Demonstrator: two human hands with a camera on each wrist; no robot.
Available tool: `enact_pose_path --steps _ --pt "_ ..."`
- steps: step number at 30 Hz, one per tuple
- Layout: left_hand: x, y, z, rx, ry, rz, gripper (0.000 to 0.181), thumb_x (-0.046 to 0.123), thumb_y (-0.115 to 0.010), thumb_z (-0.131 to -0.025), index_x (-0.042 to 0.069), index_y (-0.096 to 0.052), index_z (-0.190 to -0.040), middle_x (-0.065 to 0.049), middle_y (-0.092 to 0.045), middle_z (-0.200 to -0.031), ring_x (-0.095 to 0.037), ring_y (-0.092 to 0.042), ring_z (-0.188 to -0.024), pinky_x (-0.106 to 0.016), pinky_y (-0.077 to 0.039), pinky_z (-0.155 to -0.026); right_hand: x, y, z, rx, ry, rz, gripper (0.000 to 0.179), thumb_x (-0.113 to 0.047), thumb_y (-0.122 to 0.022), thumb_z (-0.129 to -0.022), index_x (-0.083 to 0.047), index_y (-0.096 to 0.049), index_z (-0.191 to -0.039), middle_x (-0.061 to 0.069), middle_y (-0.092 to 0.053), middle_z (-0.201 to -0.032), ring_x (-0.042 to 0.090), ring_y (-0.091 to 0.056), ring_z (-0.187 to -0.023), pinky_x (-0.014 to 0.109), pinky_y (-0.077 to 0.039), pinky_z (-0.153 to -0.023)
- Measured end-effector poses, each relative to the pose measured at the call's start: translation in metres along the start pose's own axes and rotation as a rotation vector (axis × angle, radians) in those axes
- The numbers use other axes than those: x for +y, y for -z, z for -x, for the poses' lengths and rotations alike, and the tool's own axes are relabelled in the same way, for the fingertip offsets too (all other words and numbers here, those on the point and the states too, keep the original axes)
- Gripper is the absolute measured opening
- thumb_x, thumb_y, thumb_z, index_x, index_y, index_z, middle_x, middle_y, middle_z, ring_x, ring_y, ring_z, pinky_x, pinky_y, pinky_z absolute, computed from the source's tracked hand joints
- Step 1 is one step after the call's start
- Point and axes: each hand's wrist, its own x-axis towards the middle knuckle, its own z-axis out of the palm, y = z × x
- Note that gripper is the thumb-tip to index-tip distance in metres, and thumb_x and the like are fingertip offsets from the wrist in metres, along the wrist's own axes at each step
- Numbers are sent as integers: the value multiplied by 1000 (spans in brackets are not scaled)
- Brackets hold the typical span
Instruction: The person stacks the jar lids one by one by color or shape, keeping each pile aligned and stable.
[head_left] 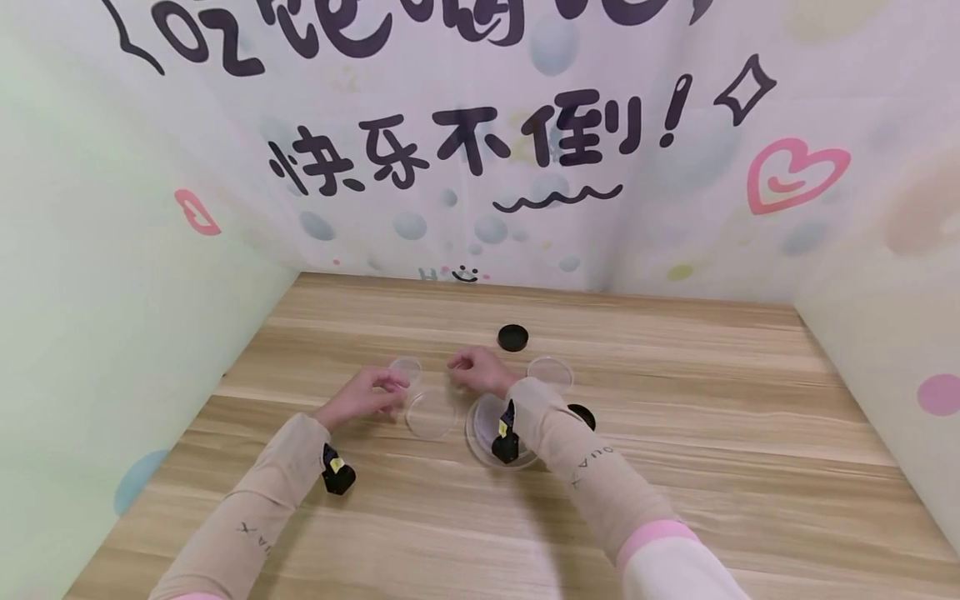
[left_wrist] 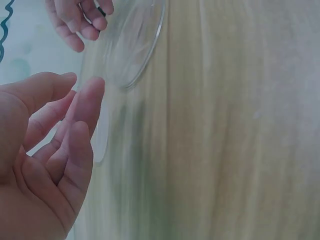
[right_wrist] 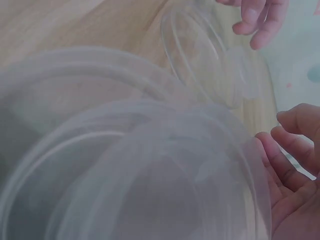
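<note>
My left hand (head_left: 370,393) hovers at the left of the table, its fingers loosely bent around nothing. Close to its fingertips are a small clear disc (head_left: 406,367) and a larger clear round lid (head_left: 431,414). My right hand (head_left: 480,371) is held over the table just right of those, also with nothing in its bent fingers (right_wrist: 282,165). Below the right wrist stands a round clear plastic container (head_left: 474,437), partly hidden by the wrist camera; in the right wrist view translucent round walls (right_wrist: 165,175) fill the foreground, apart from the fingers.
A black round lid (head_left: 513,337) lies farther back on the wooden table (head_left: 675,367). Right of the right wrist are another clear disc (head_left: 555,372) and a black round piece (head_left: 583,415) half behind the sleeve. A printed cloth (head_left: 465,242) hangs along the back edge.
</note>
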Motion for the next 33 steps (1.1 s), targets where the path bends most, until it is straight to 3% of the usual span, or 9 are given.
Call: enact_pose_path --steps 3,8,12,17,21,23,27,30,33 --pt "-3 -3 -1 -14 10 40 29 -1 -56 -82 -15 -50 -106 -21 -56 -90 -25 -61 -64 -36 -53 -61 7 -3 -6 -8 35 -2 25 -27 -63 -80 -10 -64 -98 1 -63 -76 12 -60 -60 24 -49 -48" --pt "-11 -6 -3 -21 38 47 28 -1 -56 -80 -13 -52 -105 -16 -57 -85 -20 -60 -62 -32 -53 -59 -87 8 44 -38 -86 40 24 -13 -64 -79 -2 -62 -101 8 -63 -84 17 -60 -69 26 -50 -58" --pt "-14 -7 -2 -32 42 -17 26 4 -57 -81 -9 -55 -103 -9 -60 -80 -17 -60 -60 -29 -50 -54 -131 11 71 -34 -103 81 24 -3 -61 -80 6 -59 -102 14 -63 -86 21 -60 -70 22 -48 -58" --pt "-16 -10 0 -39 58 -39 25 8 -58 -83 -7 -57 -102 -7 -61 -78 -16 -61 -62 -27 -48 -52 -138 8 73 -53 -135 82 26 -4 -62 -80 4 -60 -104 14 -63 -89 21 -60 -72 20 -48 -58" --pt "-17 -11 0 -38 61 -32 25 8 -57 -83 -8 -56 -103 -9 -62 -80 -17 -62 -63 -26 -47 -51 -127 6 64 -77 -87 129 24 -8 -65 -78 -2 -63 -101 7 -64 -86 14 -59 -69 21 -49 -58" --pt "-17 -11 0 -39 59 -30 26 8 -55 -84 -9 -55 -103 -12 -62 -82 -17 -63 -65 -26 -48 -52 -99 0 47 -81 -7 153 22 -12 -67 -76 -6 -64 -96 3 -64 -81 9 -58 -66 20 -48 -56" --pt "-15 -11 1 -18 71 -21 24 5 -53 -84 -9 -55 -104 -15 -62 -84 -19 -63 -65 -27 -48 -52 -44 -15 13 -68 66 223 20 -17 -69 -74 -12 -65 -93 -3 -64 -78 7 -58 -67 19 -47 -55" --pt "-17 -11 1 -2 71 -16 24 5 -52 -85 -9 -55 -103 -15 -61 -85 -19 -63 -64 -27 -48 -52 -73 -13 29 -71 23 237 18 -10 -67 -76 -8 -66 -94 1 -64 -80 11 -57 -68 19 -46 -56" --pt "-18 -11 2 11 75 -14 24 6 -52 -85 -9 -55 -104 -15 -61 -86 -19 -63 -63 -28 -49 -52 -114 -5 55 -44 50 293 18 -4 -62 -77 -4 -65 -95 4 -64 -80 12 -56 -67 19 -46 -56"
